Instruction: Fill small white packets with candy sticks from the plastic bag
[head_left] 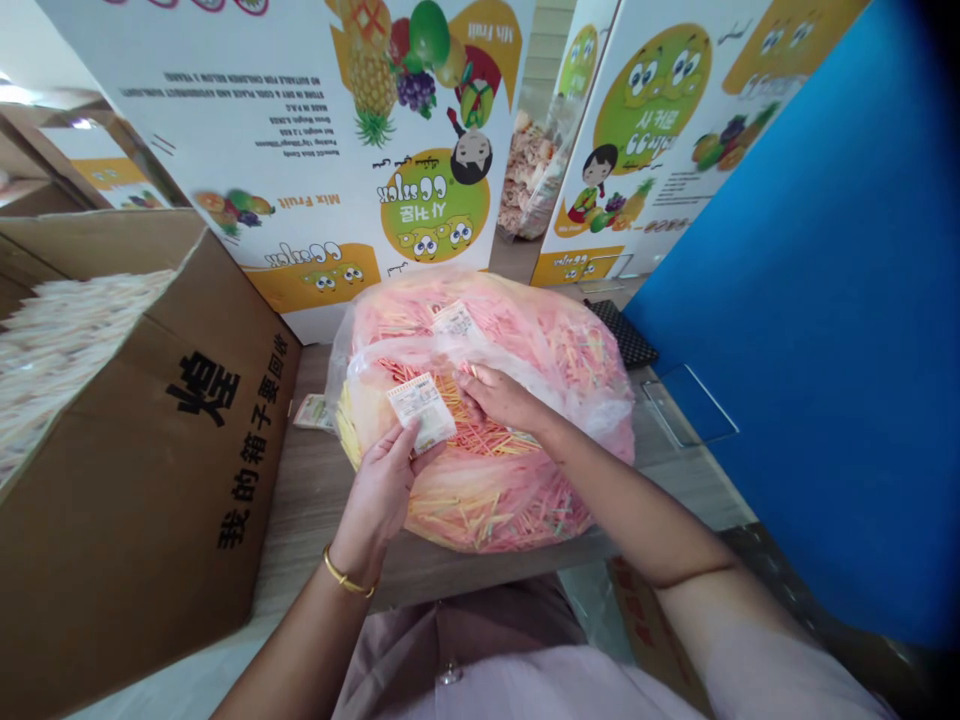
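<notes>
A large clear plastic bag [592, 400] full of thin pink, yellow and orange sticks [487, 437] lies on the table, its mouth open at the middle. My left hand [390, 475] pinches a small white printed packet [424, 410] by its lower left edge, above the bag's left side. Over the opening, my right hand [502, 397] is closed with its fingertips together beside the packet. What those fingers hold, if anything, is too small to tell. Another printed packet [456, 322] rests on top of the bag, behind my hands.
An open brown carton [142, 480] with many white packets stands at the left. Printed white cartons [300, 130] wall off the back. A blue panel [810, 320] rises at the right, near a black textured object [624, 333]. One packet [313, 412] lies on the table [300, 520].
</notes>
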